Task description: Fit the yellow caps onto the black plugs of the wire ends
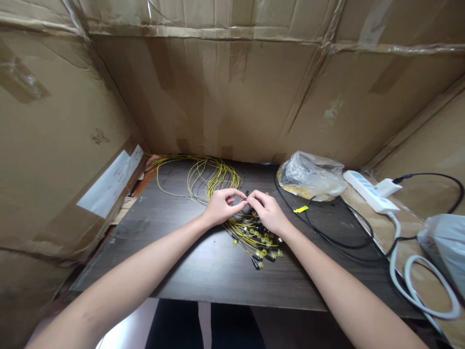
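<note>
Above the middle of the table, my left hand (222, 206) pinches with thumb and index finger at a small black cable connector (247, 193), mostly hidden by the fingertips. My right hand (267, 209) meets it from the other side, its fingertips closed on the same small piece. Below and between the hands lie many yellow cables (238, 231), whose ends carry black connectors with clear yellowish caps (259, 254). Loops of the same yellow cable (223, 177) spread behind my left hand toward the back wall.
A clear plastic bag (312, 174) sits at the back right. Black cable (327, 240) with a yellow tag (301, 209) curves over the dark table (181, 271). Further right are a white power strip (368, 191) and another plastic bag (445, 242). Cardboard walls (218, 97) enclose the table.
</note>
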### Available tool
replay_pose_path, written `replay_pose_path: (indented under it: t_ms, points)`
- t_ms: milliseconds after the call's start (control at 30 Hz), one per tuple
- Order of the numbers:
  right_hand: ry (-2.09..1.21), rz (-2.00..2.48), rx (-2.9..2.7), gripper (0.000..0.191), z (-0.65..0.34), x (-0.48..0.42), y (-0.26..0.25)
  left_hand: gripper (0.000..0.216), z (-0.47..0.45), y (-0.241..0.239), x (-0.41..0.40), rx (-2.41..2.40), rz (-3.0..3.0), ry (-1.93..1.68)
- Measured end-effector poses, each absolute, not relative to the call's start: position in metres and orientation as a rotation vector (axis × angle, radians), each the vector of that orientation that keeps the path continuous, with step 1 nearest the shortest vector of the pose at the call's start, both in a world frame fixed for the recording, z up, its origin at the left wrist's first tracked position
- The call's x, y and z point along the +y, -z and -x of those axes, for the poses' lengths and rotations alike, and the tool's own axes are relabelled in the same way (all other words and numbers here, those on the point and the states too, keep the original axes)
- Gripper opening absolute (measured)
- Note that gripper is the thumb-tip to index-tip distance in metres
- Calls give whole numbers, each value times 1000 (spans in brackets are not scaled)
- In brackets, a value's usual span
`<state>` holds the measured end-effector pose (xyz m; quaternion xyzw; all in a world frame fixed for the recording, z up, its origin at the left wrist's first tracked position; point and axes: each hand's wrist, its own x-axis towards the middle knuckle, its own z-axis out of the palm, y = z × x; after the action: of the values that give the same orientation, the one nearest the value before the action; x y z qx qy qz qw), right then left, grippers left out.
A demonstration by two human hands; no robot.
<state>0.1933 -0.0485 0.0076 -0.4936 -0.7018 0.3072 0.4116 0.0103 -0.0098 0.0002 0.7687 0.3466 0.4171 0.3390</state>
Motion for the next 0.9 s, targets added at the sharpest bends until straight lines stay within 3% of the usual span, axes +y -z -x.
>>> replay_pose_path:
  t_ms: [133,367,600,900]
  points:
    - [-790,1248,-1756,41,-193,-48,-5,25,-11,-1,-11,883,-2043,-1100]
    - [-796,1245,-1718,24,-192,-48,-7,25,-12,-2,-9,923,-1970,-1074]
    - [-771,1257,-1791,43,-193,-46,-6,22,-10,-1,-10,895,-2060,-1110]
    - [-426,1248,-1674,28,-195,-47,-15,19,-13,0,-11,953,-2617,-883]
